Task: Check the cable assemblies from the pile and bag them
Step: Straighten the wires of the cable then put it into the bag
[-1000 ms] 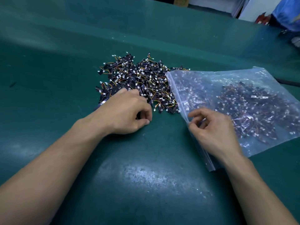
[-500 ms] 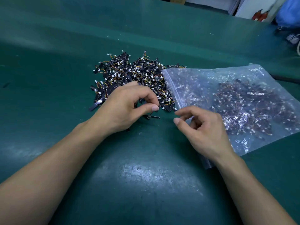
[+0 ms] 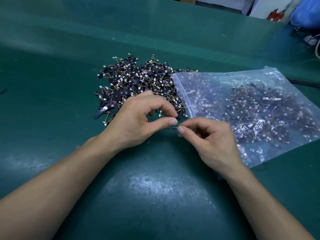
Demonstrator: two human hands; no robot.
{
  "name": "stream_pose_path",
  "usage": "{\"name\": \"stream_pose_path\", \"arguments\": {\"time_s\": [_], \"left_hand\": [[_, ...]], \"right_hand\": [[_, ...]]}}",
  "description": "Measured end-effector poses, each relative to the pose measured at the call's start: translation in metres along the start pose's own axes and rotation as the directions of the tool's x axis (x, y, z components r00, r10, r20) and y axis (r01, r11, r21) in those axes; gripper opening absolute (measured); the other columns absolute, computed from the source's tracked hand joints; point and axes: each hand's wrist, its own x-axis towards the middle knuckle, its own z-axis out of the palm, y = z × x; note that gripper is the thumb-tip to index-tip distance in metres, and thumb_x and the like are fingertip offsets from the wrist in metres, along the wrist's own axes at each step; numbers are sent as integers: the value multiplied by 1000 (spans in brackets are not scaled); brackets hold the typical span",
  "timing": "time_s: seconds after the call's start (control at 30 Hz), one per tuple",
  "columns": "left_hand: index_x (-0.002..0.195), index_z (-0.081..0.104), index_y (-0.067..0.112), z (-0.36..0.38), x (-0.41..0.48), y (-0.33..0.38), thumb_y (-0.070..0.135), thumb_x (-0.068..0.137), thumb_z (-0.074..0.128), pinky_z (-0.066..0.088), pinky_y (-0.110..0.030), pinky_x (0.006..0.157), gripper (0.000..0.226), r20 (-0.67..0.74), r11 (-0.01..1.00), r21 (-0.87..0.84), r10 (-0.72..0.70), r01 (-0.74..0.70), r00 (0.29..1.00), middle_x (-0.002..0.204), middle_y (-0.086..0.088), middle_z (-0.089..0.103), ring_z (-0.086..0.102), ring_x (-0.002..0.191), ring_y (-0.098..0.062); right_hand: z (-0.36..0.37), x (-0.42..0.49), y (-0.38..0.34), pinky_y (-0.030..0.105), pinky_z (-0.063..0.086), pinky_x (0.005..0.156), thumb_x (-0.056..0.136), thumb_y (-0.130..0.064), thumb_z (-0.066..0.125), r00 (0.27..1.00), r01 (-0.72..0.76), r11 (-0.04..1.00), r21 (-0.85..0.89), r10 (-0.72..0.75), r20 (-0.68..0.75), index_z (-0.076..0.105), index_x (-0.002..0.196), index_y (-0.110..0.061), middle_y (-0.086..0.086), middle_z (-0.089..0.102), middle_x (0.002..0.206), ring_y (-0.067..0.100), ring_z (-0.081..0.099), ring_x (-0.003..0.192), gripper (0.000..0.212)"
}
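A pile of small cable assemblies (image 3: 135, 82), black strips with orange and yellow wires and white plugs, lies on the green mat. To its right lies a clear zip bag (image 3: 204, 87) holding several more assemblies. My left hand (image 3: 138, 122) and my right hand (image 3: 211, 139) meet in front of the pile, just left of the bag's mouth. Both pinch one cable assembly (image 3: 173, 128) between thumb and forefinger; only a thin dark sliver of it shows between the fingertips. A white plug (image 3: 160, 113) sits just behind my left fingers.
The green mat (image 3: 155, 196) covers the whole bench and rises in a fold at the back. At the far right edge are a blue bag (image 3: 306, 13), a white cord (image 3: 317, 49) and a dark cable (image 3: 303, 83) beyond the zip bag.
My left hand lifted an assembly off the front of the pile and moved right. My right hand left the bag's edge and came left to pinch the same piece.
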Motion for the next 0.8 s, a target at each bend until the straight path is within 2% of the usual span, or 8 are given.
{"name": "stream_pose_path", "arguments": {"time_s": [0.13, 0.3, 0.43, 0.53, 0.67, 0.8], "left_hand": [[103, 70, 27, -2, 0, 1, 28, 91, 72, 40, -18, 76, 12, -13, 999, -9, -38, 38, 999, 96, 15, 71, 55, 87, -12], [108, 73, 21, -2, -1, -5, 29, 89, 71, 41, -21, 81, 21, 49, 992, 58, -112, 109, 993, 98, 12, 71, 57, 92, -20], [97, 77, 19, -1, -2, -7, 29, 87, 73, 44, -28, 79, 14, 90, 994, 74, -90, 84, 992, 88, 13, 70, 55, 84, -17], [86, 76, 16, 0, -2, -7, 24, 89, 73, 41, -23, 76, 9, 91, 996, 90, -36, 27, 995, 81, 11, 69, 51, 77, -13], [85, 72, 15, 2, -2, -7, 22, 91, 70, 43, -26, 76, 10, 120, 992, 127, -7, -8, 993, 81, 6, 69, 53, 79, -19], [85, 70, 13, 4, -3, -6, 21, 93, 69, 44, -31, 76, 11, 152, 990, 131, 30, -50, 988, 81, 7, 67, 50, 79, -19]], "right_hand": [[-2, 1, 0, 12, 34, 52, 86, -16, 79, 999, -21, 999, 47, 23, -46, 79, 88, -26, -15, 68, 68, 2, 42, 49, 10], [-3, 3, -1, 14, 34, 51, 84, -19, 77, 993, -15, 997, 72, 24, -119, 77, 89, -31, -18, 69, 71, 3, 41, 49, 13], [-3, 4, -1, 11, 34, 51, 84, -20, 77, 988, -10, 998, 65, 20, -151, 75, 88, -35, -18, 70, 73, 2, 42, 48, 16], [-4, 4, -1, 10, 34, 51, 84, -18, 78, 989, -16, 998, 55, 24, -148, 74, 88, -37, -18, 71, 74, 3, 43, 48, 20], [-3, 3, 0, 11, 34, 50, 82, -27, 76, 992, -43, 997, 68, 50, -117, 74, 90, -38, -17, 70, 77, 3, 43, 47, 15], [0, 1, 1, 11, 34, 51, 85, -32, 74, 998, -38, 998, 43, 40, -54, 75, 89, -34, -15, 69, 70, 3, 45, 48, 4]]}}
